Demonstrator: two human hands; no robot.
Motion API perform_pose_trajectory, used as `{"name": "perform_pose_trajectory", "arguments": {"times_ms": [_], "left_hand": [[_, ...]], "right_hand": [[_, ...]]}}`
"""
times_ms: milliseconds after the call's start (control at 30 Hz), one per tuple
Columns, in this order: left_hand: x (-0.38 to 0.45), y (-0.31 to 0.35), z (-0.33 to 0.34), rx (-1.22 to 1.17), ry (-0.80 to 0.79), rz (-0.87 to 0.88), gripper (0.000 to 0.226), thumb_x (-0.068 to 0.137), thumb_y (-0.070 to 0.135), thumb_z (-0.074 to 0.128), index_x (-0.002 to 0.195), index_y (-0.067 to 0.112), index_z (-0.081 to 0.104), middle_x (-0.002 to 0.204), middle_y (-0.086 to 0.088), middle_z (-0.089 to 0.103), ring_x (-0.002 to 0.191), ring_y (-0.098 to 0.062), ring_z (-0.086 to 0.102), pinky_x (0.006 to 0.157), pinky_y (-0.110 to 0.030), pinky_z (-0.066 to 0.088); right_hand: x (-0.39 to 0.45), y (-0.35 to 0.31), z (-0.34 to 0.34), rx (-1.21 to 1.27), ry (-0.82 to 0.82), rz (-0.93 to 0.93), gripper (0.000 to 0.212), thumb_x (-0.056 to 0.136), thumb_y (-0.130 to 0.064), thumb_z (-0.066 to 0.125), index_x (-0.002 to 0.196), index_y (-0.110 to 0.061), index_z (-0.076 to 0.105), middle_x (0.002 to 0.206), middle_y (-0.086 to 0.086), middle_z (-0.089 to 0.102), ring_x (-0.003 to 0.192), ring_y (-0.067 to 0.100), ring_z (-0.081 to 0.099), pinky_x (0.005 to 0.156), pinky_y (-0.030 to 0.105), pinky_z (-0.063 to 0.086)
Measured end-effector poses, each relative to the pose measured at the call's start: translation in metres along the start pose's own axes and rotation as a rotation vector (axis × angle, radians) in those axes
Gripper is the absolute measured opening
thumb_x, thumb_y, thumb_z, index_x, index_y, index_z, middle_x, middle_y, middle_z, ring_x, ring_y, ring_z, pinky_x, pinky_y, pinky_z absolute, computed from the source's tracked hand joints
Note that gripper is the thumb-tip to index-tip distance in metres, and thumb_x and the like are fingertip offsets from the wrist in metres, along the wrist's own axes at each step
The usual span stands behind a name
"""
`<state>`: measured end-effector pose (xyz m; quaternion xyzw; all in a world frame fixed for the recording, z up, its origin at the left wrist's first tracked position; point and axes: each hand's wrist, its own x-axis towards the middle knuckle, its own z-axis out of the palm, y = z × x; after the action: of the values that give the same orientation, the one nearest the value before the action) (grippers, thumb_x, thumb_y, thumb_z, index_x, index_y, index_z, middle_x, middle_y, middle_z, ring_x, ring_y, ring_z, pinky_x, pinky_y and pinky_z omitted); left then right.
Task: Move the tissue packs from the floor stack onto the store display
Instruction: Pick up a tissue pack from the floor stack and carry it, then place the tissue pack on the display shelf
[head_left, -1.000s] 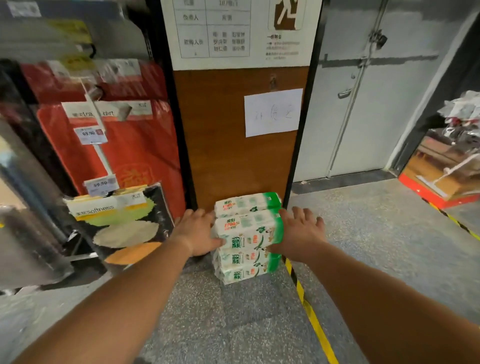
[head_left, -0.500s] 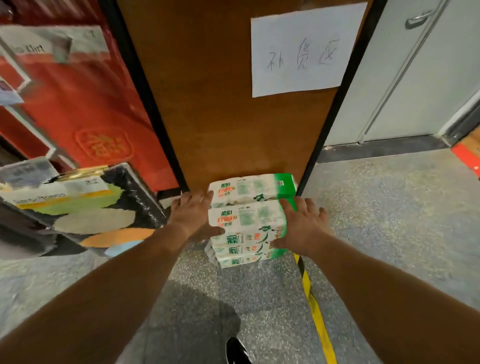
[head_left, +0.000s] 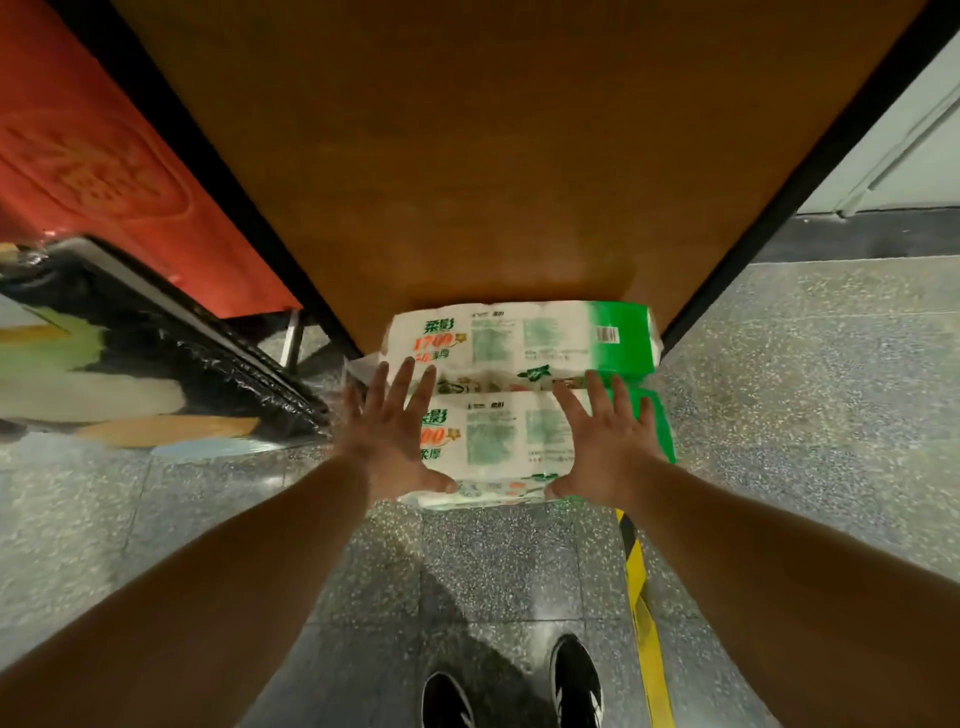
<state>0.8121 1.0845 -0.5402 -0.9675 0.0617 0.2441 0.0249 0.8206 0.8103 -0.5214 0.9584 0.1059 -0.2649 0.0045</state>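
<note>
Left hand (head_left: 392, 436) and right hand (head_left: 605, 441) flat, fingers spread, on near tissue pack (head_left: 511, 441) at frame centre. Second tissue pack (head_left: 519, 338) at 12 o'clock of it, against brown panel (head_left: 467, 156). Speckled floor (head_left: 805, 389) below. Yellow-black tape (head_left: 641, 597) at 5 o'clock. Black shoes (head_left: 574, 680) at 6 o'clock. Red mat (head_left: 93, 171) at 10 o'clock.

In front of me stands a big brown wooden board (head_left: 467, 156) with black edges. The grey speckled stone floor (head_left: 810, 374) shines a little under my feet. A yellow and black striped tape line (head_left: 641, 597) runs along the floor on my right. A red mat with a round pattern (head_left: 88, 171) hangs on my left. A pale grey door (head_left: 904, 150) is at the far right.
</note>
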Motion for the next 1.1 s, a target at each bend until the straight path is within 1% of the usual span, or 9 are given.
{"name": "perform_pose_trajectory", "arguments": {"times_ms": [133,267,433,500,567,667,733,967,1100], "left_hand": [[0.033,0.010,0.038,0.035,-0.015,0.070,0.153,0.056,0.093,0.063,0.154,0.020,-0.031,0.165,-0.010,-0.024,0.153,-0.037,-0.018,0.120,-0.068,-0.004],[0.046,0.013,0.063,0.005,-0.012,0.088,0.154,0.052,0.089,0.069,0.157,0.021,-0.021,0.167,-0.007,-0.011,0.153,-0.035,-0.011,0.122,-0.064,-0.003],[0.062,0.008,0.071,0.048,0.025,0.142,0.158,0.051,0.093,0.066,0.154,0.016,-0.027,0.165,-0.012,-0.024,0.153,-0.035,-0.017,0.121,-0.063,-0.007],[0.065,0.009,0.073,0.047,0.017,0.143,0.155,0.055,0.088,0.068,0.152,0.018,-0.030,0.165,-0.012,-0.020,0.153,-0.036,-0.015,0.121,-0.062,-0.010],[0.066,0.011,0.073,0.032,0.031,0.141,0.148,0.061,0.080,0.071,0.153,0.020,-0.029,0.165,-0.013,-0.008,0.153,-0.036,-0.007,0.121,-0.062,-0.009],[0.066,0.012,0.070,0.020,0.062,0.140,0.139,0.065,0.071,0.072,0.155,0.021,-0.022,0.160,-0.012,0.009,0.149,-0.033,0.009,0.122,-0.061,-0.002],[0.063,0.013,0.066,0.013,0.068,0.138,0.138,0.064,0.068,0.073,0.156,0.020,-0.018,0.156,-0.010,0.014,0.145,-0.031,0.014,0.122,-0.060,0.002],[0.024,-0.003,0.036,0.007,0.076,0.096,0.141,0.063,0.068,0.077,0.158,0.018,-0.015,0.155,-0.010,0.016,0.144,-0.030,0.016,0.123,-0.059,-0.001],[-0.011,-0.029,-0.002,-0.009,0.154,0.055,0.141,0.064,0.069,0.076,0.157,0.020,-0.017,0.157,-0.010,0.015,0.146,-0.032,0.014,0.123,-0.058,-0.004]], "right_hand": [[0.042,0.010,0.039,-0.035,-0.034,-0.073,0.140,0.065,-0.072,0.078,0.155,-0.029,-0.021,0.164,0.017,-0.022,0.151,0.041,-0.017,0.118,0.065,-0.002],[0.062,0.020,0.057,-0.094,-0.038,-0.125,0.144,0.063,-0.073,0.078,0.156,-0.022,-0.020,0.162,0.022,-0.022,0.151,0.041,-0.016,0.119,0.064,-0.005],[0.076,0.036,0.057,-0.141,-0.024,-0.115,0.150,0.058,-0.079,0.076,0.150,-0.029,-0.033,0.159,0.023,-0.029,0.149,0.043,-0.019,0.118,0.063,-0.006],[0.075,0.038,0.062,-0.152,-0.031,-0.128,0.150,0.059,-0.079,0.075,0.148,-0.029,-0.034,0.160,0.024,-0.026,0.150,0.044,-0.017,0.118,0.065,-0.006],[0.075,0.038,0.064,-0.167,-0.025,-0.133,0.149,0.060,-0.076,0.076,0.149,-0.029,-0.034,0.161,0.024,-0.021,0.150,0.045,-0.011,0.119,0.065,-0.003],[0.079,0.034,0.059,-0.176,-0.006,-0.125,0.143,0.065,-0.064,0.080,0.151,-0.029,-0.028,0.162,0.021,-0.002,0.148,0.041,0.008,0.120,0.065,0.006],[0.078,0.032,0.054,-0.176,-0.016,-0.120,0.140,0.066,-0.060,0.081,0.152,-0.030,-0.025,0.160,0.019,0.004,0.145,0.038,0.014,0.120,0.064,0.007],[0.055,0.014,0.017,-0.238,0.045,-0.178,0.133,0.066,-0.065,0.077,0.153,-0.031,-0.019,0.156,0.017,0.013,0.141,0.037,0.021,0.119,0.064,0.011],[0.038,-0.014,-0.027,-0.236,0.078,-0.225,0.133,0.068,-0.065,0.076,0.154,-0.032,-0.019,0.159,0.018,0.010,0.144,0.039,0.019,0.119,0.064,0.008]]}}
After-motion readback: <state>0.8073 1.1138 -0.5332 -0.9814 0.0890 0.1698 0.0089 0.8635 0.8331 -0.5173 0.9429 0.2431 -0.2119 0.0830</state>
